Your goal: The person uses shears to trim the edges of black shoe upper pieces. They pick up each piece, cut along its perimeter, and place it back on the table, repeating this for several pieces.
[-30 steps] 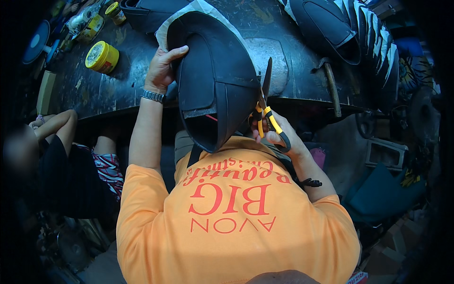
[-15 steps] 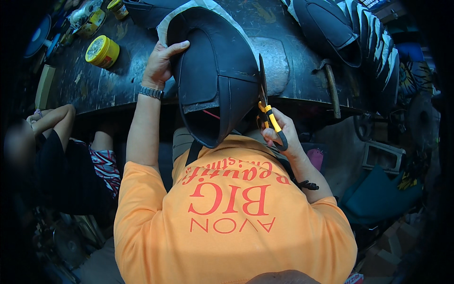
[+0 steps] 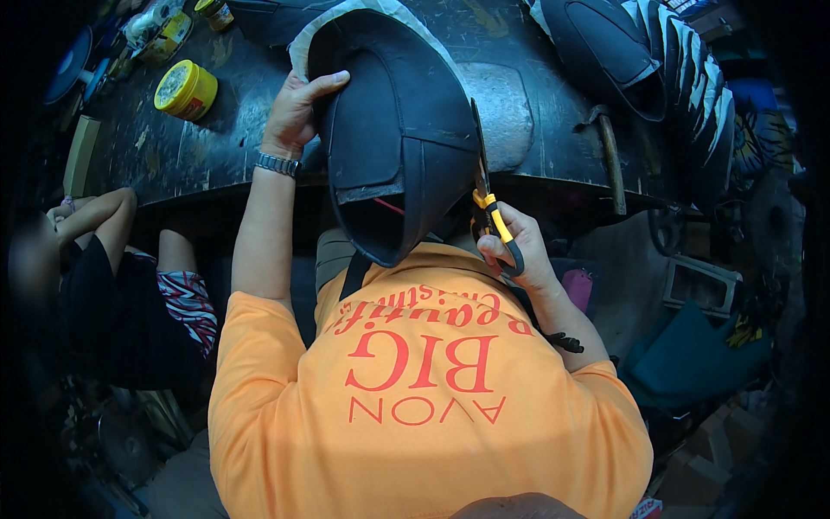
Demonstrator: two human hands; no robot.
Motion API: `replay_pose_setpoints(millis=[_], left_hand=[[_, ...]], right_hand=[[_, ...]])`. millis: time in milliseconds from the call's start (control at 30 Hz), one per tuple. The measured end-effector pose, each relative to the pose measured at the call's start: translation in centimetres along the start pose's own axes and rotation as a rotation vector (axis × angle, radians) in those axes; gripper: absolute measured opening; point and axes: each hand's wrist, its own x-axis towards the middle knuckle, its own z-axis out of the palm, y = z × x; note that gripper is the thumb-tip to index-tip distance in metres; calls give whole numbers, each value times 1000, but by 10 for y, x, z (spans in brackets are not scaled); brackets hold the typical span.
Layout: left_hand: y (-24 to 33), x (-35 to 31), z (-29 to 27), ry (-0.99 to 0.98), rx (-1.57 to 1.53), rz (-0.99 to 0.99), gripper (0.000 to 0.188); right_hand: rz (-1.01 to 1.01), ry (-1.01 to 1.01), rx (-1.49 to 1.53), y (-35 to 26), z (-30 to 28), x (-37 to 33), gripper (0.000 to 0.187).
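Observation:
A black shoe upper (image 3: 367, 130) with a pale lining along its rim hangs over the bench edge in front of me. My left hand (image 3: 292, 112) grips its upper left rim, thumb lying on the black face and the other fingers behind it. On the upper's right side, my right hand (image 3: 521, 245) is closed round the yellow-and-black handles of a pair of scissors (image 3: 494, 214). The blades point away from me, alongside the right rim and the pale lining there. How far apart the blades are I cannot tell.
On the dark bench (image 3: 251, 82) stand a yellow tub (image 3: 186, 90) at left and a grey slab (image 3: 500, 112) behind the scissors. A hammer (image 3: 610, 164) lies near the right edge, beside stacked black uppers (image 3: 596, 43). Another person (image 3: 130, 303) sits at left.
The shoe upper has turned and shifted very slightly, with the scissors staying along its right rim. Both hands keep their holds. The person at left has moved a leg slightly.

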Motion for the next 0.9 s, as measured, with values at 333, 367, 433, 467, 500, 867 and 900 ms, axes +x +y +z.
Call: replay_pose_setpoints(millis=[333, 367, 433, 467, 500, 867, 900], left_hand=[[11, -2, 6, -78, 21, 30, 35], [11, -2, 6, -85, 40, 17, 35], [12, -2, 5, -139, 71, 27, 37], [13, -2, 5, -112, 93, 20, 38], [13, -2, 4, -108, 112, 23, 38], [18, -1, 8, -94, 166, 21, 49], [20, -1, 9, -101, 168, 17, 49]], right_hand=[[86, 2, -42, -15, -1, 8, 34], [65, -10, -76, -16, -1, 10, 40], [38, 8, -89, -17, -2, 11, 41], [23, 15, -81, -16, -2, 12, 41], [19, 5, -78, -15, -3, 12, 41], [31, 24, -47, -11, -2, 1, 31], [55, 19, -60, -13, -2, 1, 31]])
